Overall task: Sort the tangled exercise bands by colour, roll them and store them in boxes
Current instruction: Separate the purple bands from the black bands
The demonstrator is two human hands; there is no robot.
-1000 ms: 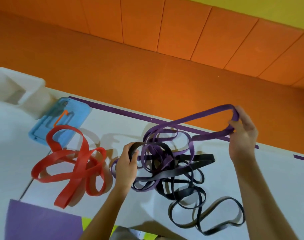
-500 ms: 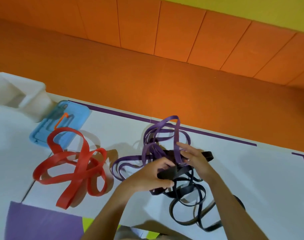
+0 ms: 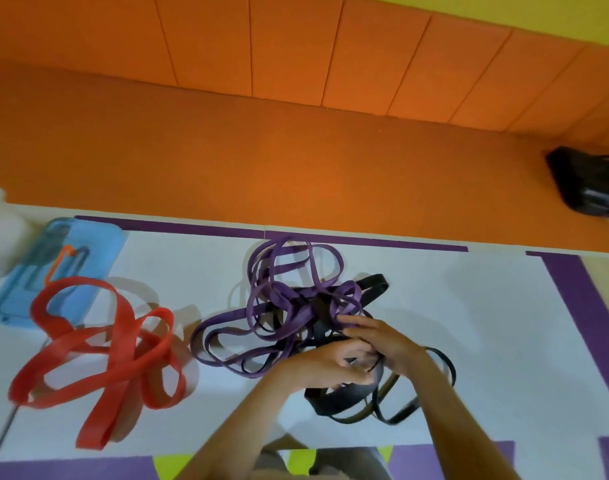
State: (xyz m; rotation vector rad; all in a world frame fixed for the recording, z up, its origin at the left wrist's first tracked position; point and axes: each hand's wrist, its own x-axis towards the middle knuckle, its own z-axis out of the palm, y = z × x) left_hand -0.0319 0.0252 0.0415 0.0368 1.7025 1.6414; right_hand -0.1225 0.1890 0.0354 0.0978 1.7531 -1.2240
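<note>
Hands meet at the near-right side of the knot. Left hand (image 3: 330, 363) has its fingers curled round a strand of the black bands (image 3: 344, 400). Right hand (image 3: 382, 341) arches over the same spot with its fingers laid toward the crossing with the purple bands (image 3: 278, 306). Blur hides whether it pinches anything, so can't tell. Black bands run under both hands and fan out toward the person and to the right. Purple bands lie beyond and left of the hands, loops standing up toward the far edge of the white table (image 3: 469, 323). The colours interlock just past the right fingertips, and that crossing is what the next pull turns on: black toward the person, purple away-left, by my read. Left hand is nearer the purple mass, right nearer the black tails. Neither bundle has a clear long axis, both are loose loops. Red band (image 3: 123, 344) sits alone well to the left, free of the tangle, unrolled, its far loop over a blue lid (image 3: 88, 244). White box (image 3: 1, 244) is just beside that lid. Step reads as separating; nothing rolled or boxed.
</note>
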